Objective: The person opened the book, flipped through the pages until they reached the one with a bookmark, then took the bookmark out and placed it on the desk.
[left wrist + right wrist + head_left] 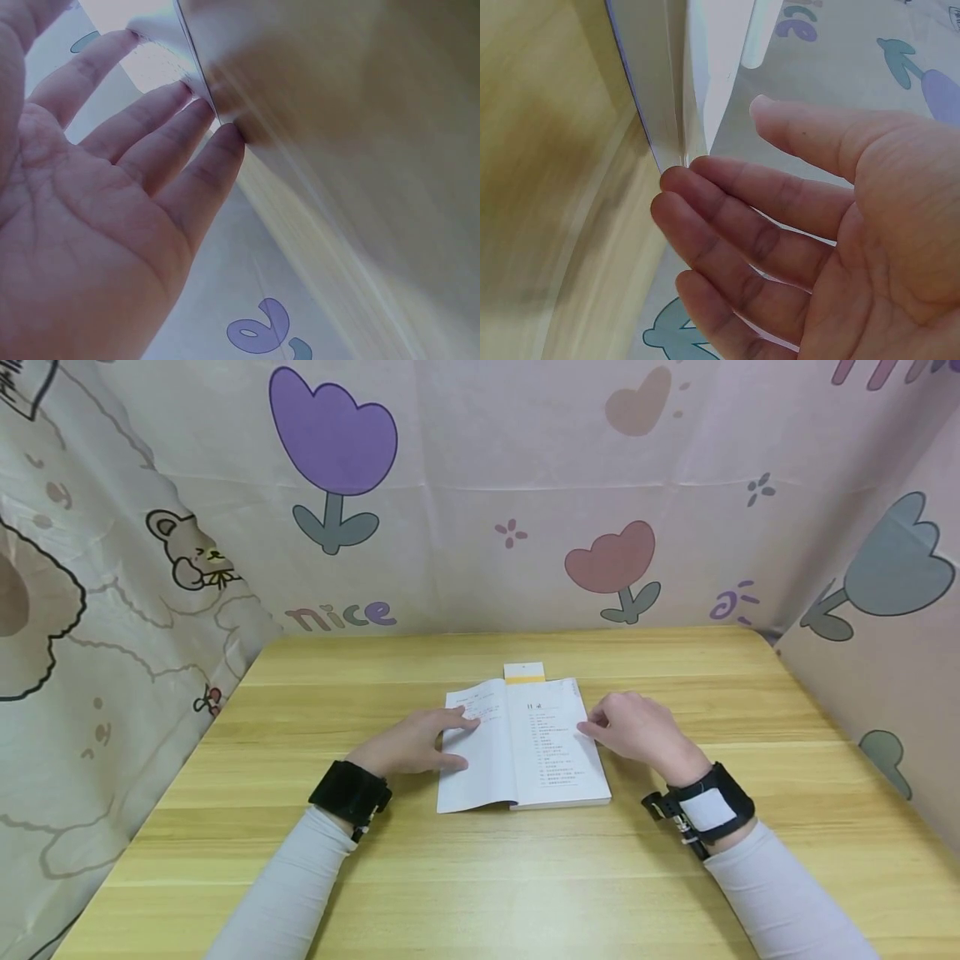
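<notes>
An open book (pixel 551 777) lies on the table, its right page bearing a heading and a column of printed lines. My left hand (pixel 408 742) rests on the left page (pixel 480 768) with its fingers spread. In the left wrist view, the fingertips (pixel 229 135) reach the page's outer edge. My right hand (pixel 641 731) is at the book's right edge. The right wrist view shows its fingertips (pixel 676 178) against the page edges (pixel 673 75), fingers slightly bent and the thumb apart from them, with nothing pinched between.
A white card with a yellow band (pixel 523 672) sticks out past the book's top edge. The wooden table (pixel 480 885) ends at a patterned cloth (pixel 465 560) at the back and sides. Black straps with small cameras (pixel 348 795) sit on both wrists.
</notes>
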A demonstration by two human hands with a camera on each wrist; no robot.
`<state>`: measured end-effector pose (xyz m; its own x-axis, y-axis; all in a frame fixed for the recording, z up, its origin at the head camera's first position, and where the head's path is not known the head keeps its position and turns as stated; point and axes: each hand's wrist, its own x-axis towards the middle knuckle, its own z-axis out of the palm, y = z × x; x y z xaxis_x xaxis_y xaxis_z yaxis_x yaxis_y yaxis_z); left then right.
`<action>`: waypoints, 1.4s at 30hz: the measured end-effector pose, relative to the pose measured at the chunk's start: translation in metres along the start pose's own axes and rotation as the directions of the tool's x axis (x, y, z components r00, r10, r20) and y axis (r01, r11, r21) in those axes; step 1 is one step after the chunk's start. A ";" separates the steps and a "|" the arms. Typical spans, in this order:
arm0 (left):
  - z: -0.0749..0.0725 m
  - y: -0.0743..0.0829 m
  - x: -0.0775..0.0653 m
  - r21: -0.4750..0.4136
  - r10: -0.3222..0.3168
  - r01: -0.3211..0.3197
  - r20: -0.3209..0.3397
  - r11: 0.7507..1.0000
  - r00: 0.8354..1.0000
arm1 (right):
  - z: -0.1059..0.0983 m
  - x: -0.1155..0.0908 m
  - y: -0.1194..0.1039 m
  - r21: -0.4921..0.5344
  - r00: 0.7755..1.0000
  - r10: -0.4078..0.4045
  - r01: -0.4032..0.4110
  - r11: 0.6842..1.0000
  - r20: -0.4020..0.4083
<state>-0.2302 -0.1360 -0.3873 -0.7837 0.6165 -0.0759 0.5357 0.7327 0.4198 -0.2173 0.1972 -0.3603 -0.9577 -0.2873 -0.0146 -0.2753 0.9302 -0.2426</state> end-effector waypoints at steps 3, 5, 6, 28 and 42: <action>0.000 0.000 0.000 -0.009 -0.006 0.006 0.003 1.000 1.000 | -0.001 0.000 0.000 0.012 1.000 -0.006 0.007 1.000 -0.027; -0.001 0.001 -0.001 -0.016 -0.006 0.006 0.003 1.000 1.000 | -0.002 0.001 0.001 0.024 0.999 -0.007 0.009 1.000 -0.050; -0.001 0.001 -0.001 -0.018 -0.005 0.005 0.003 1.000 1.000 | -0.002 0.001 0.001 0.029 0.998 -0.009 0.011 1.000 -0.059; -0.002 0.002 0.001 -0.009 -0.005 0.005 0.009 1.000 1.000 | 0.002 0.003 0.002 0.053 0.990 -0.024 0.032 0.998 -0.138; -0.001 0.002 0.002 -0.018 -0.094 0.093 -0.006 0.995 0.996 | -0.010 -0.001 -0.002 0.079 0.986 -0.046 0.059 0.995 -0.159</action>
<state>-0.2309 -0.1336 -0.3855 -0.8324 0.5434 -0.1091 0.4545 0.7819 0.4268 -0.2163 0.1976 -0.3503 -0.9451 -0.2899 0.1511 -0.3242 0.8906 -0.3189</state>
